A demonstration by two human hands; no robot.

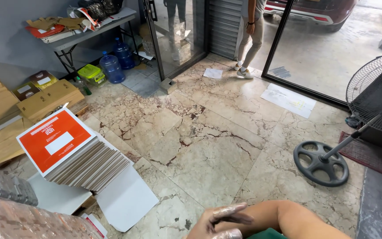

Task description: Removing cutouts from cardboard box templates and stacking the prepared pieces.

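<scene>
Only one of my hands shows, at the bottom edge. It looks like my right hand point(221, 220), at the end of a bare forearm that comes in from the right. Its fingers are stretched out loosely, look shiny as if wrapped in thin plastic, and hold nothing. It hovers over the marble floor point(208, 146), with a bit of green cloth just below it. The nearest things are a large white sheet point(127, 201) and a slanted stack of flat orange-and-white cardboard sheets point(74, 157) to the left. My left hand is out of view.
Brown cartons point(49, 99) and bubble-wrapped bundles point(5, 208) line the left side. Blue water bottles point(111, 67) stand under a folding table point(89, 33). A pedestal fan point(321, 163) stands at right. Another person point(250, 35) stands by the glass door, with paper sheets point(288, 100) on the floor.
</scene>
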